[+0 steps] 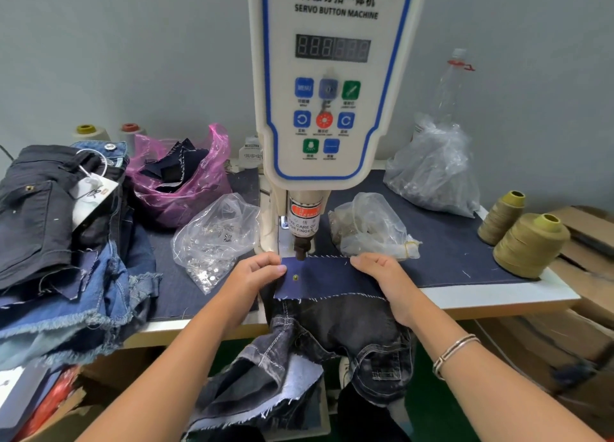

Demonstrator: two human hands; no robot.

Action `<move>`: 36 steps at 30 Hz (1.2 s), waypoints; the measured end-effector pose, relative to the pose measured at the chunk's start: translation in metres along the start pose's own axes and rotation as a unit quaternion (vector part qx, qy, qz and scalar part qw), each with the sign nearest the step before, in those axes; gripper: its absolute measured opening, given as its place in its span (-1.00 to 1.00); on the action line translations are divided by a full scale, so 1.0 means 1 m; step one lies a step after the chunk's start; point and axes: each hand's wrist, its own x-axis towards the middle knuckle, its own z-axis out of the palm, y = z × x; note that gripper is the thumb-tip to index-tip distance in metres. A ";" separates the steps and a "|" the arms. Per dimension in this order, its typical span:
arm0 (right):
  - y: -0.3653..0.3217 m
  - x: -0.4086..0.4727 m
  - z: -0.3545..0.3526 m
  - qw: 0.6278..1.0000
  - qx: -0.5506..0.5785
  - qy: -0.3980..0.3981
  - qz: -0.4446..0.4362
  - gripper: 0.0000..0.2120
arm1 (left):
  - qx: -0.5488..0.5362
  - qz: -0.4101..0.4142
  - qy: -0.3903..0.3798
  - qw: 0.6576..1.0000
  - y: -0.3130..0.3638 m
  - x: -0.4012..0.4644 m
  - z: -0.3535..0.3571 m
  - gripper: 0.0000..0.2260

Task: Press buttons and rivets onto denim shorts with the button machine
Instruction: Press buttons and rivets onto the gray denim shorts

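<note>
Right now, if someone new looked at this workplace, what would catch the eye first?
The tall white servo button machine dominates the centre, its press head just above a dark blue denim scrap with one small rivet in it. The left hand and right hand pinch the scrap's two ends. A pile of denim shorts lies on the left, olive thread cones on the right.

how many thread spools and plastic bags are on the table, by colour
olive spools: 2
white spools: 2
pink bags: 1
clear bags: 3
total: 8
</note>
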 end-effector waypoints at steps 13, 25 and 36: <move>-0.030 -0.032 0.051 0.946 -0.276 -0.152 -0.073 -0.65 | 0.234 -0.035 -0.217 0.947 0.063 -0.040 0.002 -0.81; -0.074 -0.026 0.006 0.942 -0.263 0.124 -0.166 -0.82 | 0.317 -0.035 -0.206 0.925 0.107 -0.046 -0.029 -0.72; -0.058 0.064 -0.027 0.554 -0.819 0.136 -0.068 -0.71 | 0.667 -0.038 -0.075 0.740 0.066 -0.028 -0.080 -0.82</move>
